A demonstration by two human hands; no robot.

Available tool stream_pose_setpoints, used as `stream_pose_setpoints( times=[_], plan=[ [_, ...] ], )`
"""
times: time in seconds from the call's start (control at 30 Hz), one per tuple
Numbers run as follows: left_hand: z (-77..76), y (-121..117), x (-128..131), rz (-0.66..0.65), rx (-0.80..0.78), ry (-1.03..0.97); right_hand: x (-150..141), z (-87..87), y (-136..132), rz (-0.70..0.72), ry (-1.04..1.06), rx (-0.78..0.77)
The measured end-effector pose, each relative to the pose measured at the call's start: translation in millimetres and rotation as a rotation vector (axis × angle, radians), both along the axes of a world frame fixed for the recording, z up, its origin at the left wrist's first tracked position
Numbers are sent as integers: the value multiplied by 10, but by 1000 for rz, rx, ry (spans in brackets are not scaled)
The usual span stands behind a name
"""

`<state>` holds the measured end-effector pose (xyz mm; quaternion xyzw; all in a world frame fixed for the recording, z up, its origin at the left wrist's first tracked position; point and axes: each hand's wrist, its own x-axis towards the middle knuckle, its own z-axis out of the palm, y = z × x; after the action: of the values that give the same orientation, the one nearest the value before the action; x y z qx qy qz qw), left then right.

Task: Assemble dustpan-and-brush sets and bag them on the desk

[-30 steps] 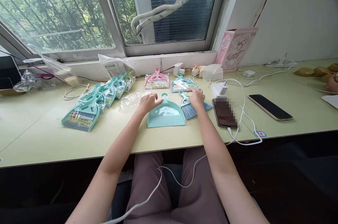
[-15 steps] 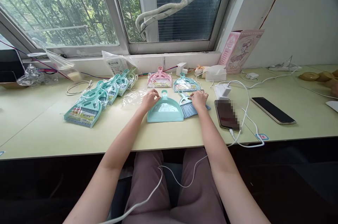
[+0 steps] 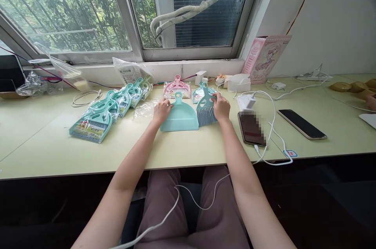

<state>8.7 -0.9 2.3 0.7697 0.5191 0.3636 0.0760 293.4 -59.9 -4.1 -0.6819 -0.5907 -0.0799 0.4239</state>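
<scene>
A mint-green dustpan stands tilted up on the table in front of me, its handle at the top. My left hand is closed on its left edge. Just right of it, my right hand grips the right side of a small mint brush with blue-grey bristles pointing down. Behind these lie a pink wrapped dustpan set and a mint wrapped set, the latter partly hidden by the brush.
Several wrapped mint sets lie in a row at left, near a clear plastic wrapper. On the right are a charging phone, a second phone, white cables and a pink box. Another person's hand shows at the far right.
The dustpan has been tipped up and shifted slightly left. The brush has been raised and turned, from lying slanted to handle upward, beside the dustpan.
</scene>
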Motion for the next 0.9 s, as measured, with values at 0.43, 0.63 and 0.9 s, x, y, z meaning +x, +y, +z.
stream_pose_setpoints(
  times=[0.43,0.63,0.9],
  plan=[
    [146,242,-234,-54,-230,-1171,-22,115,40,495,947,210],
    [85,73,53,-143,-354,-938,-319,148,-19,564,801,96],
    [28,-321,440,-441,-293,-554,-649,113,-150,200,130,-26]
  ],
)
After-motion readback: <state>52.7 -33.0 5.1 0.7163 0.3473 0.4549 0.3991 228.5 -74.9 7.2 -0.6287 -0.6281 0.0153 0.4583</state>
